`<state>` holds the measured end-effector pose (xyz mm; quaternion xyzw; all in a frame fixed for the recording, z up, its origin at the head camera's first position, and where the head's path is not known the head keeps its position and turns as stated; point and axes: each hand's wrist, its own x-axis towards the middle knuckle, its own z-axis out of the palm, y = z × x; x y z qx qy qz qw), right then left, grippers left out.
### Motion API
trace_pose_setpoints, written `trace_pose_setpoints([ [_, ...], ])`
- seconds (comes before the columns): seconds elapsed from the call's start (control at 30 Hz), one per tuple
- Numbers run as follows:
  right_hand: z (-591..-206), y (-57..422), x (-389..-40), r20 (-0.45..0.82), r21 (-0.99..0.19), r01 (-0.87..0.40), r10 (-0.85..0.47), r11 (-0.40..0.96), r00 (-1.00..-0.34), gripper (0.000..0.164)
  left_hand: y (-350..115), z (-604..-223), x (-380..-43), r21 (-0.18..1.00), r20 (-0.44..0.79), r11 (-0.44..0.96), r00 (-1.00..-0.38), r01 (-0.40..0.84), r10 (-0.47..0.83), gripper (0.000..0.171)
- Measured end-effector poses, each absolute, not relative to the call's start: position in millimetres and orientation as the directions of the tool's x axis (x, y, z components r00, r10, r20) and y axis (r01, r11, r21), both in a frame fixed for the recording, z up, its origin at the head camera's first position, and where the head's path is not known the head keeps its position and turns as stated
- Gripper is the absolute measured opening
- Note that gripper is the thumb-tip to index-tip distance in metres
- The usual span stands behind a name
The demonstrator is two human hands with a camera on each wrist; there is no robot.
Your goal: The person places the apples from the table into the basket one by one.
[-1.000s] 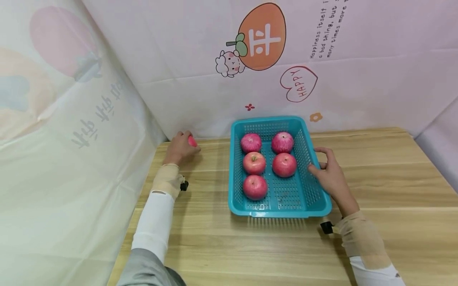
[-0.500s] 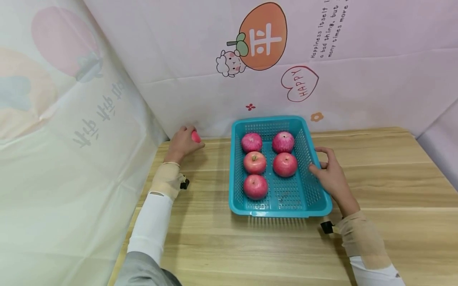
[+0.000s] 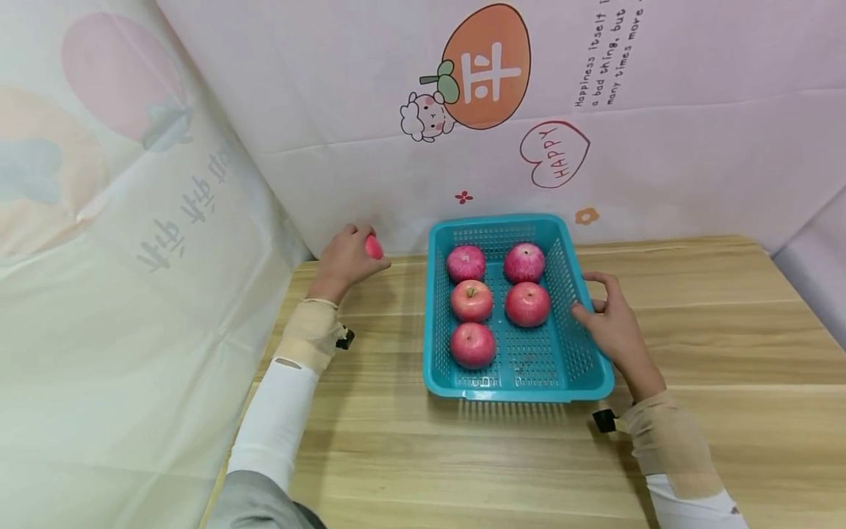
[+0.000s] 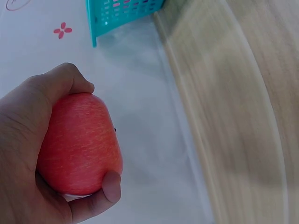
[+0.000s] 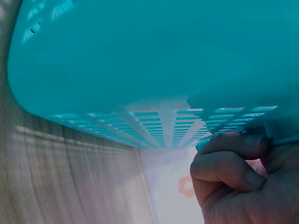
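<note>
My left hand (image 3: 347, 258) grips a red apple (image 3: 374, 247) between thumb and fingers, above the back left of the table. In the left wrist view the apple (image 4: 81, 144) fills the curl of the hand, its stem end facing away from the palm. A turquoise perforated basket (image 3: 439, 389) lies to the right of that hand. Inside it are a few red apples (image 3: 472, 345) and two streaked purplish-pink round fruits (image 3: 524, 262) at the back. My right hand (image 3: 611, 323) grips the basket's right rim, thumb inside. In the right wrist view the curled fingers (image 5: 224, 168) show beneath the rim.
The wooden table (image 3: 396, 455) ends at the back against a printed white cloth (image 3: 330, 176). Another cloth (image 3: 132, 330) hangs along the left side. Bare wood lies in front of the basket and to its right.
The left hand has moved to the right and slightly up with the apple, nearer the basket. The right hand and the basket have stayed in place.
</note>
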<state>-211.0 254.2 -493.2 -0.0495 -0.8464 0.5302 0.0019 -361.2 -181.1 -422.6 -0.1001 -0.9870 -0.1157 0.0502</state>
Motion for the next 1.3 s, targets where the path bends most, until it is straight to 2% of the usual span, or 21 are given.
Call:
trace_pose_setpoints([
  [0.5,-492,255,-211,-0.051,-0.897,0.083,0.085,0.434,-0.995,0.063,-154,-405,-347,0.224,0.16,0.932,-0.954,0.286,0.255,0.052],
  [0.8,-491,254,-211,-0.064,-0.899,0.091,0.076,0.428,-0.995,0.064,-137,-400,-343,0.179,0.187,0.923,-0.932,0.342,0.309,0.05],
  [1.3,-490,254,-210,-0.061,-0.9,0.088,0.078,0.428,-0.995,0.063,-121,-395,-339,0.153,0.212,0.909,-0.911,0.388,0.353,0.052],
])
